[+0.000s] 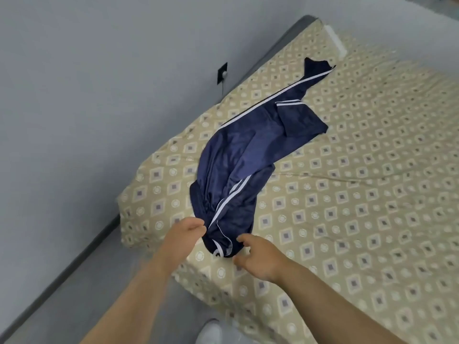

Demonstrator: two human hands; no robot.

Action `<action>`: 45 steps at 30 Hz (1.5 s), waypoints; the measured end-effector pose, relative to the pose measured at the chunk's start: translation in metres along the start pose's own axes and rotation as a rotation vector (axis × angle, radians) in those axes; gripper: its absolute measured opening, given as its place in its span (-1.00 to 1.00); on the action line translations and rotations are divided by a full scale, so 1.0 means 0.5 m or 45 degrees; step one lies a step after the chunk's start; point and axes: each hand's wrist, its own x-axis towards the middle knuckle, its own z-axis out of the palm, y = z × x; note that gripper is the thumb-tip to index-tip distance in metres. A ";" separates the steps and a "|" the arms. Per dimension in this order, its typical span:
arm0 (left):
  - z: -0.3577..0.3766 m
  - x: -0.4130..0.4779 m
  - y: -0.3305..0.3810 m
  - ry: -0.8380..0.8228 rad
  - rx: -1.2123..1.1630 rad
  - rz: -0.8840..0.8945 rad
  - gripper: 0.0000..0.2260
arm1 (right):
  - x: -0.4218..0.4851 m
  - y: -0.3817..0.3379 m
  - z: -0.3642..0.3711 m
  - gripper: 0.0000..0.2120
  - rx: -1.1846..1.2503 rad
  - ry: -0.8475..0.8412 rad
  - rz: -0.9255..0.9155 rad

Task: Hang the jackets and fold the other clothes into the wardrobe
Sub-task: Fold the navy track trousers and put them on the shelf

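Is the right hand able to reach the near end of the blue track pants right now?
Probably yes. The right hand is beside the near end of the track pants with nothing between; the left hand pinches that end too.

One navy garment (pixel 238 155), two hands (pixel 183 233) (pixel 257 259), one bed (pixel 360 175), one socket (pixel 222 73), one shoe (pixel 210 331).
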 end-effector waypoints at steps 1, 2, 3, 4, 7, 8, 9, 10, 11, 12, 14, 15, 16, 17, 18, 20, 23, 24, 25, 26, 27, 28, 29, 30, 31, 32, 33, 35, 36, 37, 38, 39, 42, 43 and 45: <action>0.014 0.040 -0.020 -0.004 -0.135 -0.084 -0.86 | 0.049 0.016 0.026 -0.55 0.030 -0.018 -0.004; 0.029 0.082 -0.046 0.000 -0.237 -0.156 -0.85 | 0.100 0.031 0.058 -0.48 0.061 -0.017 -0.008; 0.046 0.105 -0.063 0.006 -0.299 -0.200 -0.83 | 0.132 0.046 0.082 -0.35 0.087 -0.015 -0.004; 0.058 0.133 -0.083 -0.003 -0.341 -0.218 -0.83 | 0.162 0.056 0.107 -0.22 0.093 0.009 0.021; 0.078 0.172 -0.108 -0.044 -0.558 -0.240 -0.77 | 0.206 0.081 0.144 -0.43 0.156 0.244 0.005; 0.077 0.181 -0.115 -0.036 -0.620 -0.269 -0.73 | 0.210 0.084 0.145 -0.66 0.249 0.315 -0.004; 0.074 0.186 -0.114 -0.022 -0.662 -0.283 -0.69 | 0.207 0.082 0.134 -0.83 0.366 0.351 0.006; 0.071 0.188 -0.110 -0.019 -0.671 -0.281 -0.63 | 0.195 0.077 0.116 -0.89 0.489 0.335 0.021; 0.069 0.186 -0.107 -0.030 -0.686 -0.268 -0.60 | 0.176 0.073 0.097 -0.85 0.612 0.287 0.027; 0.067 0.182 -0.089 -0.050 -0.694 -0.235 -0.59 | 0.152 0.063 0.066 -0.80 0.702 0.230 0.005; 0.066 0.165 -0.048 -0.123 -0.734 -0.167 -0.59 | 0.091 0.043 0.009 -0.72 0.842 0.114 -0.047; 0.066 0.155 -0.025 -0.153 -0.732 -0.120 -0.57 | 0.059 0.033 -0.017 -0.67 0.889 0.080 -0.064; 0.066 0.144 -0.004 -0.165 -0.682 -0.064 -0.52 | 0.026 0.025 -0.041 -0.63 0.926 0.071 -0.073; 0.065 0.126 0.025 -0.160 -0.569 0.017 -0.48 | -0.015 0.012 -0.071 -0.62 0.974 0.081 -0.088; 0.064 0.108 0.046 -0.159 -0.444 0.107 -0.45 | -0.052 0.004 -0.094 -0.65 1.047 0.096 -0.096; 0.068 0.055 0.103 -0.190 -0.220 0.310 -0.41 | -0.135 -0.013 -0.150 -0.59 1.199 0.142 -0.129; 0.072 -0.019 0.172 -0.022 0.074 0.463 -0.49 | -0.257 -0.030 -0.221 -0.48 1.330 0.229 -0.180; 0.078 -0.048 0.202 0.054 0.147 0.474 -0.60 | -0.303 -0.035 -0.251 -0.44 1.363 0.288 -0.210; 0.080 -0.078 0.228 0.102 0.155 0.432 -0.72 | -0.340 -0.044 -0.276 -0.45 1.395 0.350 -0.237; 0.082 -0.100 0.249 0.135 0.129 0.415 -0.81 | -0.372 -0.050 -0.298 -0.52 1.424 0.417 -0.267; 0.085 -0.134 0.290 0.101 0.060 0.378 -0.84 | -0.420 -0.058 -0.332 -0.59 1.430 0.486 -0.305; 0.086 -0.162 0.319 0.017 -0.069 0.326 -0.85 | -0.455 -0.064 -0.358 -0.61 1.413 0.529 -0.328; 0.090 -0.196 0.361 -0.086 -0.212 0.250 -0.88 | -0.503 -0.067 -0.388 -0.60 1.373 0.581 -0.348; 0.090 -0.227 0.395 -0.168 -0.338 0.185 -0.91 | -0.537 -0.068 -0.411 -0.59 1.318 0.629 -0.341; 0.087 -0.259 0.432 -0.210 -0.408 0.169 -0.89 | -0.570 -0.068 -0.432 -0.61 1.268 0.687 -0.329; 0.088 -0.298 0.481 -0.237 -0.442 0.211 -0.85 | -0.615 -0.065 -0.460 -0.65 1.206 0.765 -0.322; 0.085 -0.332 0.522 -0.268 -0.456 0.270 -0.82 | -0.648 -0.063 -0.480 -0.70 1.162 0.832 -0.309; 0.085 -0.410 0.617 -0.337 -0.394 0.429 -0.78 | -0.713 -0.051 -0.525 -0.76 1.078 1.000 -0.279; 0.085 -0.445 0.659 -0.375 -0.373 0.487 -0.77 | -0.736 -0.046 -0.546 -0.80 1.078 1.088 -0.270; 0.086 -0.489 0.710 -0.398 -0.356 0.550 -0.78 | -0.774 -0.044 -0.573 -0.83 1.096 1.181 -0.288; 0.087 -0.527 0.747 -0.409 -0.377 0.584 -0.80 | -0.802 -0.045 -0.593 -0.82 1.127 1.244 -0.309; 0.087 -0.571 0.792 -0.416 -0.406 0.619 -0.83 | -0.840 -0.051 -0.617 -0.78 1.171 1.288 -0.341; 0.082 -0.701 0.903 -0.519 -0.568 0.681 -0.83 | -0.938 -0.074 -0.672 -0.77 1.387 1.170 -0.488; 0.077 -0.741 0.929 -0.558 -0.620 0.723 -0.80 | -0.970 -0.078 -0.684 -0.80 1.499 1.080 -0.561; 0.064 -0.825 0.977 -0.645 -0.695 0.824 -0.76 | -1.044 -0.084 -0.711 -0.82 1.728 0.932 -0.813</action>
